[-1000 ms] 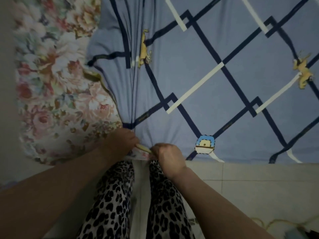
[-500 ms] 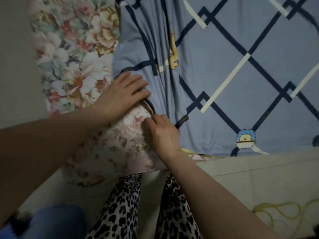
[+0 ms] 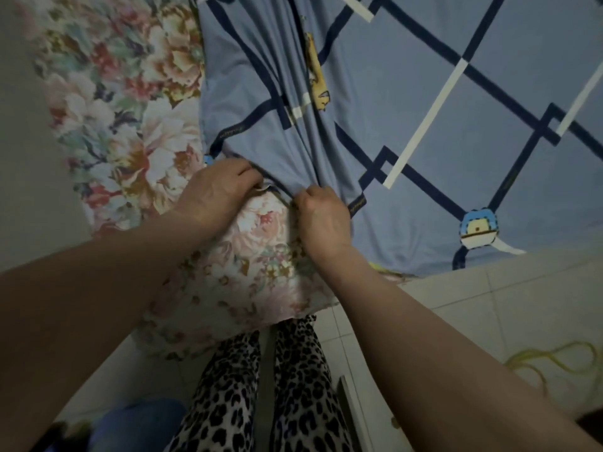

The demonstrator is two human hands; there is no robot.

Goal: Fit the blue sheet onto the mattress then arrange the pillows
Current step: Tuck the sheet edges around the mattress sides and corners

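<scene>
Blue diamond-patterned cotton sheet (image 3: 408, 109) still leaves the floral mattress (image 3: 254, 256) corner bare; left hand (image 3: 215, 187) moved down to pinch its hem beside the right hand (image 3: 323, 213), probably ready to pull over.

The floral mattress (image 3: 107, 132) sits on the tiled floor (image 3: 489, 308); the blue sheet (image 3: 424, 132) covers it right of its bare corner.
</scene>
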